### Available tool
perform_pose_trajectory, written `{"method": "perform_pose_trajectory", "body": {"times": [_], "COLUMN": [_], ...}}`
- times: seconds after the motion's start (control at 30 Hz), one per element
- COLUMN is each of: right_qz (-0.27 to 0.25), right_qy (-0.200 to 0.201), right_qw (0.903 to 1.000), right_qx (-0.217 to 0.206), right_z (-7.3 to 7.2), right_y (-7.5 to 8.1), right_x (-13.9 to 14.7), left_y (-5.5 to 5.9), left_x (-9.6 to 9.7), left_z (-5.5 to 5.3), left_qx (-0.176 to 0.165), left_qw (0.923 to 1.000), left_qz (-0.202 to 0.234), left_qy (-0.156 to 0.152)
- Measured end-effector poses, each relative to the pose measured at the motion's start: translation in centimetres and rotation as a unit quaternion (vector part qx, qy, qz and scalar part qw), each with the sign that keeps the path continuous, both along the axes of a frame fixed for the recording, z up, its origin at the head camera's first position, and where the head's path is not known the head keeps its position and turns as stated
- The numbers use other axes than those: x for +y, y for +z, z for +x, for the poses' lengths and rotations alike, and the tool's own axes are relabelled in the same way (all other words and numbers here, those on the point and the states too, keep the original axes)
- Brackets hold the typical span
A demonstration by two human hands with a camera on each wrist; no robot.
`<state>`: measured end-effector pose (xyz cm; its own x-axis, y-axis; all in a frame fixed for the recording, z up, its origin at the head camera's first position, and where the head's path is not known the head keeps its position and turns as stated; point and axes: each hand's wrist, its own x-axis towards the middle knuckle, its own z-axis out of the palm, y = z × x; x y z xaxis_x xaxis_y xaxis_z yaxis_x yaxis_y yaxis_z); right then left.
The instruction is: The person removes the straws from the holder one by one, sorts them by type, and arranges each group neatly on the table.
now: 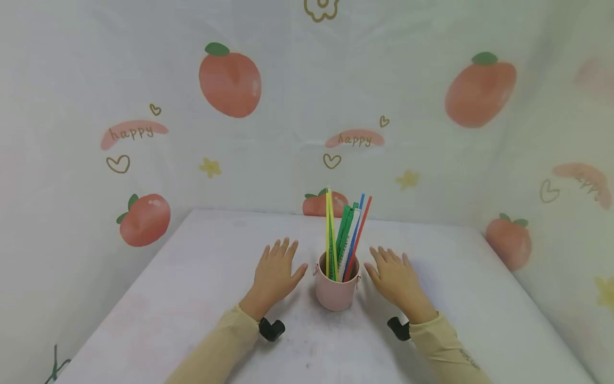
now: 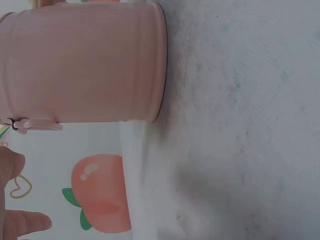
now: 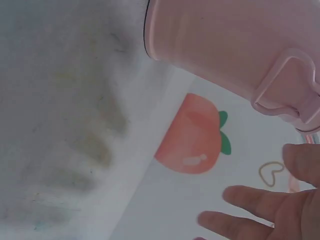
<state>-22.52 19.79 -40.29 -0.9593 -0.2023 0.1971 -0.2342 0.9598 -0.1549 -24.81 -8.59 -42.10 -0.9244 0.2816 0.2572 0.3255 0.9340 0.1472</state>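
While the left hand and right hand extend spread fingers, holding nothing, the bucket of sticks stands between them, roughly midway between the side edges of the worktop

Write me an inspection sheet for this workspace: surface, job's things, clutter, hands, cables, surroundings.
Surface: white table, faintly smudged.
Job's things: pink bucket, upright between the hands, holding long sticks in yellow, green, white, blue and red.
Clutter: nothing seen on the table.
Hands: left hand and right hand open, fingers straight, one each side of the bucket, not touching it; a black device at each wrist.
Cables: thin green strand at lower left; cannot tell whether it is a cable.
Surroundings: white backdrop printed with fruit, hearts and "happy".
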Motion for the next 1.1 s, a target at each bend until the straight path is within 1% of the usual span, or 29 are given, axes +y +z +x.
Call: {"method": "perform_pose_trajectory", "body": {"times": [0.07, 0.13, 0.23, 0.33, 0.43, 0.53, 0.63, 0.77, 0.83, 0.87, 0.9, 0.97, 1.07, 1.1], "right_qz": [0.001, 0.001, -0.002, -0.02, -0.056, -0.104, -0.156, -0.216, -0.245, -0.262, -0.279, -0.311, -0.35, -0.362], "right_qy": [-0.002, -0.003, -0.002, -0.004, -0.006, -0.014, -0.019, -0.02, -0.013, -0.01, -0.005, 0.007, 0.022, 0.03], "right_qw": [1.0, 1.0, 1.0, 0.9997, 0.9984, 0.9945, 0.9875, 0.976, 0.9692, 0.9648, 0.9601, 0.9503, 0.9364, 0.9314], "right_qx": [-0.005, -0.003, 0.006, 0.01, 0.005, 0.004, 0.01, 0.015, 0.017, 0.017, 0.019, 0.022, 0.023, 0.022], "right_z": [0.1, 0.1, 0.0, -0.1, -0.4, -0.8, -1.2, -1.5, -1.7, -1.7, -1.8, -1.9, -2.2, -2.3], "right_y": [0.0, 0.1, 0.2, 0.3, 0.5, 0.9, 1.3, 2.0, 2.3, 2.4, 2.4, 2.5, 2.5, 2.5], "right_x": [0.0, 0.1, 0.2, 0.2, 0.3, 0.2, 0.3, 0.3, 0.3, 0.3, 0.4, 0.4, 0.4, 0.4], "left_y": [-0.1, -0.1, -0.2, 0.0, 0.2, 0.2, 0.1, -0.3, -0.7, -0.9, -1.1, -1.4, -1.7, -1.8], "left_x": [0.1, 0.1, 0.2, 0.2, 0.0, -0.1, -0.3, -0.4, -0.5, -0.6, -0.6, -0.7, -0.9, -1.0], "left_z": [0.1, 0.1, 0.1, 0.1, 0.0, -0.2, -0.4, -0.6, -0.7, -0.6, -0.6, -0.6, -0.7, -0.7], "left_qx": [0.005, 0.001, -0.024, -0.063, -0.093, -0.113, -0.127, -0.145, -0.161, -0.174, -0.191, -0.225, -0.272, -0.284], "left_qw": [0.9999, 0.9996, 0.9979, 0.9918, 0.9819, 0.9711, 0.9594, 0.9403, 0.9282, 0.9194, 0.9084, 0.8825, 0.8393, 0.8282], "left_qz": [0.01, 0.026, 0.06, 0.111, 0.164, 0.207, 0.246, 0.299, 0.325, 0.342, 0.361, 0.401, 0.457, 0.468], "left_qy": [-0.007, -0.009, -0.007, -0.007, -0.02, -0.036, -0.054, -0.076, -0.082, -0.085, -0.088, -0.099, -0.115, -0.121]}}
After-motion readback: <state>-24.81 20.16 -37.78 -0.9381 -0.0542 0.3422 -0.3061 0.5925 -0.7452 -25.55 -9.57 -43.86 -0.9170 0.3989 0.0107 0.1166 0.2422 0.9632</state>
